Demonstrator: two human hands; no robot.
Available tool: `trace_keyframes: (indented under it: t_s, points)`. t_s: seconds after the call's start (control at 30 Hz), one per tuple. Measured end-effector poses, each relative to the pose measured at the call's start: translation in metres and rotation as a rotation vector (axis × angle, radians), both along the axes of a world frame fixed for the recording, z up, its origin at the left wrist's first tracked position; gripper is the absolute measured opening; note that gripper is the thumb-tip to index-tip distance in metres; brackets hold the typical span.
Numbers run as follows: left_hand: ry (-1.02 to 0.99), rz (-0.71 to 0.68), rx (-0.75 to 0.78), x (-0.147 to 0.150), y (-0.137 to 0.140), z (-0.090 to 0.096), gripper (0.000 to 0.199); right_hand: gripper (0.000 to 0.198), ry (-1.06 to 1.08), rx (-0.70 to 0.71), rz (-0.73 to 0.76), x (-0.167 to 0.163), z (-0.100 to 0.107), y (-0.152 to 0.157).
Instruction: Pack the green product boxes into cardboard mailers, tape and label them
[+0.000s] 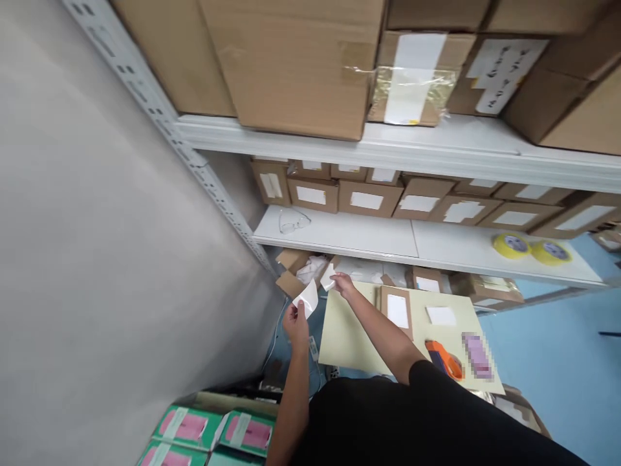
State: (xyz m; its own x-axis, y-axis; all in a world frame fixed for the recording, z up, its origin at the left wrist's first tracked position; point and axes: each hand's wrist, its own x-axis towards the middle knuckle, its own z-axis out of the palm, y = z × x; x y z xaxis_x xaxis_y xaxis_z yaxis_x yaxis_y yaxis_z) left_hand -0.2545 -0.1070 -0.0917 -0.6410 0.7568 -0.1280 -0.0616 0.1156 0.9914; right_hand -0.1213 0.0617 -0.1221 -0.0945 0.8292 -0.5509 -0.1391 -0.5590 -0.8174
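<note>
My left hand (295,325) pinches a curled, glossy white paper slip (306,299) between thumb and fingers. Just up and to the right, my right hand (343,285) is closed on a smaller white paper piece (328,277). The two pieces appear apart. Both hands are in the air off the left edge of a pale yellow tabletop (347,336). Behind them stands an open cardboard box (290,283) with crumpled white material inside. Under my right forearm side lies a small brown carton (406,320) with a white label (398,310).
On the table are a white paper stack (441,316), an orange tape dispenser (444,359) and a blurred purple item (478,355). Shelves (339,233) hold labelled cartons, glasses (294,224) and yellow tape rolls (511,245). A wall (121,259) bounds the left; green boxes (189,427) sit below.
</note>
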Motion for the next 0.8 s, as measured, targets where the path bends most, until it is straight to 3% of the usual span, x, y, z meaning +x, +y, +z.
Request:
trace_keyframes:
  t_s: [0.1,0.2,0.33,0.47,0.63,0.8]
  points:
    - [0.008,0.191,-0.032,-0.017,-0.017,-0.001,0.05,0.032,-0.026,0.004,0.018,-0.038,0.001,0.01]
    - [0.038,0.2,-0.049,-0.025,-0.022,-0.003,0.05,0.031,-0.043,0.021,0.029,-0.049,0.003,-0.001]
    - [0.237,0.156,-0.071,-0.026,-0.012,-0.011,0.043,0.038,0.022,0.048,0.169,-0.025,0.006,-0.044]
    - [0.493,-0.06,0.031,-0.004,0.011,-0.02,0.029,0.05,0.126,0.079,0.273,0.023,0.019,-0.094]
    - [0.749,-0.396,0.228,0.061,0.035,-0.027,0.016,0.051,0.136,0.065,0.016,0.082,0.042,-0.123]
    - [0.889,-0.651,0.323,0.127,0.04,-0.027,0.011,0.042,0.007,0.008,-0.342,0.136,0.036,-0.131]
